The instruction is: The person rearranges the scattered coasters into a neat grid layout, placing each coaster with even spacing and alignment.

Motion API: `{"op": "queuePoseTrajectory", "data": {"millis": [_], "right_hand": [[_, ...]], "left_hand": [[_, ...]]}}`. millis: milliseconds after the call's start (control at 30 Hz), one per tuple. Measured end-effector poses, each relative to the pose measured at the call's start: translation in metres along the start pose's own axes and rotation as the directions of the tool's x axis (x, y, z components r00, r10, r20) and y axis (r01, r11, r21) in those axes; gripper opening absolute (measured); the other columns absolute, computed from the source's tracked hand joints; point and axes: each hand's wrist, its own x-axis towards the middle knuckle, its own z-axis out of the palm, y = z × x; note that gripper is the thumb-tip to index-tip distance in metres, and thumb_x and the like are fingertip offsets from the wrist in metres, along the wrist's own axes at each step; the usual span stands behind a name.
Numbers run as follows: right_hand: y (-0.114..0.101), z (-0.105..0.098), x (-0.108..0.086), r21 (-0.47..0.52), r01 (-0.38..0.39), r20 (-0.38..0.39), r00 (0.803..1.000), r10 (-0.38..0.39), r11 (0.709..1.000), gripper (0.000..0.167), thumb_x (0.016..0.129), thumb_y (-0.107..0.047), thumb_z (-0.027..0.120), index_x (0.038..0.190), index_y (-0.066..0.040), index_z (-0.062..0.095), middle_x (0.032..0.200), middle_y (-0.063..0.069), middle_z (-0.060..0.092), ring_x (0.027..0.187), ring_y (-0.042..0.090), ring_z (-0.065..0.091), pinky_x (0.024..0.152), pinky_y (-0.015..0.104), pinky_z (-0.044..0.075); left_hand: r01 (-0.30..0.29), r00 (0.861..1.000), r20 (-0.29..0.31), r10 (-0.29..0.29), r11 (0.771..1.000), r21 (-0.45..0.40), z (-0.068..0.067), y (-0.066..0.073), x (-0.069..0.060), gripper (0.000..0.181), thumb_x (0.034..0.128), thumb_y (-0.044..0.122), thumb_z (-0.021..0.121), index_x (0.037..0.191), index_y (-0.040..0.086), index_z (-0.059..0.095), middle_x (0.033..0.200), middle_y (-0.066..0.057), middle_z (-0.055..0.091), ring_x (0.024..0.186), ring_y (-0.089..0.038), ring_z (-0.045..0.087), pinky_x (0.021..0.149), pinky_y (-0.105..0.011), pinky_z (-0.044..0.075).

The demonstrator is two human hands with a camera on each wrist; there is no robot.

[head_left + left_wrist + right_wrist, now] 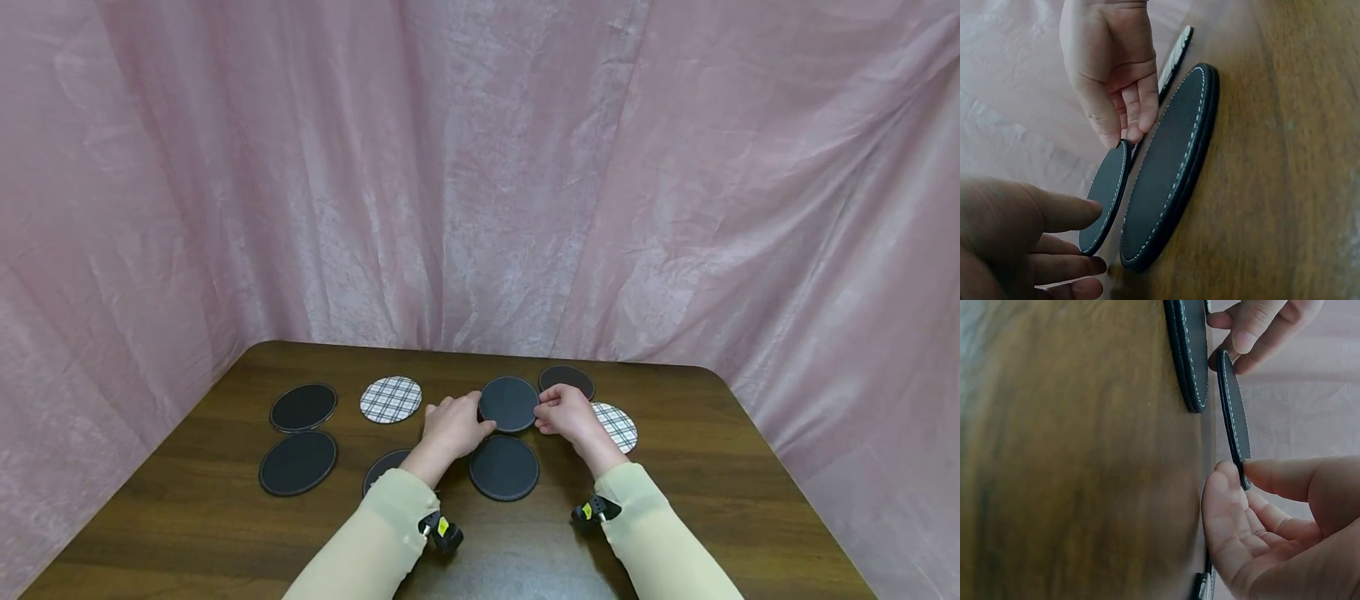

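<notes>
Both hands hold one round black coaster with pale stitching round its rim. My left hand grips its left edge, thumb on the upper face and fingers beneath, as the left wrist view shows. At the opposite edge, my right hand pinches it between thumb and fingertips. The coaster is slightly raised off the table in the right wrist view. Nearer to me lies another black coaster, flat on the wood. A dark coaster is partly hidden by my left forearm. Beside my right wrist, a white plaid coaster is partly covered.
The brown wooden table carries more coasters. On the left sit two black ones, a far coaster and a nearer coaster. A plaid coaster lies right of them; a dark coaster lies behind my right hand. Pink curtains hang behind.
</notes>
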Motion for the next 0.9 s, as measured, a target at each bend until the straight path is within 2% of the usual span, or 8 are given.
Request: {"op": "queuePoseTrajectory", "data": {"millis": [267, 600, 733, 900], "right_hand": [[-0.0024, 0.0029, 0.0014, -0.117, 0.003, 0.033, 0.999, 0.001, 0.993, 0.028, 0.097, 0.005, 0.074, 0.120, 0.014, 0.061, 0.097, 0.019, 0.072, 0.075, 0.019, 0.068, 0.068, 0.028, 0.059], [-0.0012, 0.0038, 0.0045, -0.234, -0.004, 0.016, 1.000, 0.008, 0.972, 0.032, 0.093, 0.001, 0.080, 0.118, 0.012, 0.063, 0.093, 0.014, 0.070, 0.070, 0.016, 0.061, 0.063, 0.024, 0.049], [-0.0010, 0.0048, 0.0056, -0.253, -0.002, 0.011, 1.000, 0.005, 0.968, 0.033, 0.092, 0.001, 0.082, 0.117, 0.011, 0.064, 0.091, 0.013, 0.069, 0.069, 0.015, 0.060, 0.062, 0.024, 0.047], [-0.0005, 0.0060, 0.0084, -0.315, -0.011, 0.005, 1.000, 0.013, 0.949, 0.033, 0.093, -0.004, 0.083, 0.119, 0.008, 0.065, 0.093, 0.010, 0.069, 0.071, 0.017, 0.063, 0.064, 0.027, 0.049]], "left_hand": [[0.003, 1.000, 0.006, -0.003, 1.000, 0.027, -0.0018, -0.0017, -0.0031, 0.062, 0.1035, 0.039, 0.080, 0.155, 0.009, 0.062, 0.147, -0.012, 0.070, 0.132, -0.039, 0.062, 0.104, -0.060, 0.041], [-0.013, 1.000, 0.028, 0.010, 0.996, 0.088, -0.0028, 0.0002, -0.0052, 0.063, 0.1015, 0.035, 0.082, 0.155, 0.009, 0.062, 0.144, -0.010, 0.071, 0.132, -0.039, 0.059, 0.102, -0.057, 0.041], [-0.010, 0.999, 0.040, 0.006, 0.993, 0.115, -0.0033, 0.0000, -0.0047, 0.060, 0.1032, 0.029, 0.078, 0.157, 0.010, 0.061, 0.142, -0.009, 0.073, 0.134, -0.038, 0.058, 0.101, -0.057, 0.040], [0.006, 0.998, 0.061, -0.013, 0.994, 0.106, -0.0028, -0.0004, -0.0032, 0.057, 0.1054, 0.026, 0.073, 0.159, 0.009, 0.059, 0.144, -0.010, 0.072, 0.137, -0.038, 0.054, 0.102, -0.056, 0.038]]}}
